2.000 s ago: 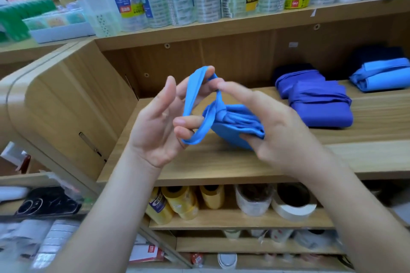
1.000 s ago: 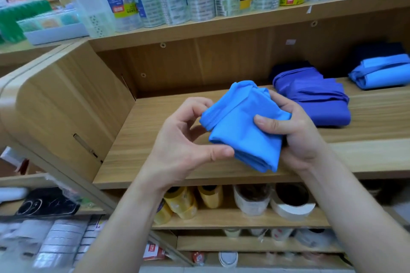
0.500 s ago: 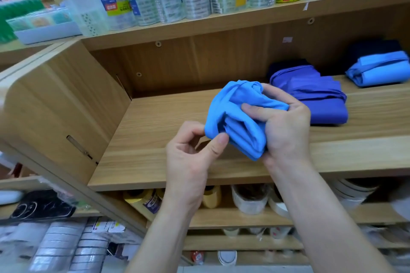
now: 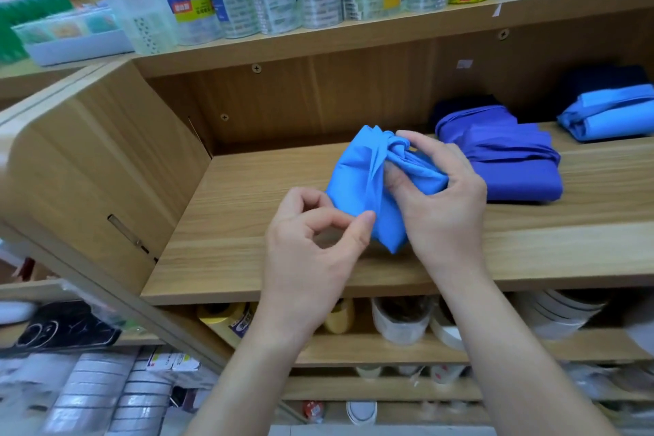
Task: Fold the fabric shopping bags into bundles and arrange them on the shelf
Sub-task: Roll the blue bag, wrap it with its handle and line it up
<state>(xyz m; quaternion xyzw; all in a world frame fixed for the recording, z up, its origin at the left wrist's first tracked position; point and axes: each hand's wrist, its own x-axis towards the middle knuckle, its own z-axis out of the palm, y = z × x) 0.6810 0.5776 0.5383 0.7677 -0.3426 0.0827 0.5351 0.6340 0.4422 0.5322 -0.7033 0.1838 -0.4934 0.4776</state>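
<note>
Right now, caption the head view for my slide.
Right hand grips a knotted light-blue bag bundle over the wooden shelf; left hand touches its edge.

Blue bundle [image 4: 357, 184] in right hand [image 4: 442, 202]

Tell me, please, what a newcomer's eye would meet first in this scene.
First the bright blue bundle, gripped by the right hand over the wooden shelf, with the left hand at its lower edge. To its right a darker blue folded bag lies on the shelf, and a light blue bundle farther right.
</note>
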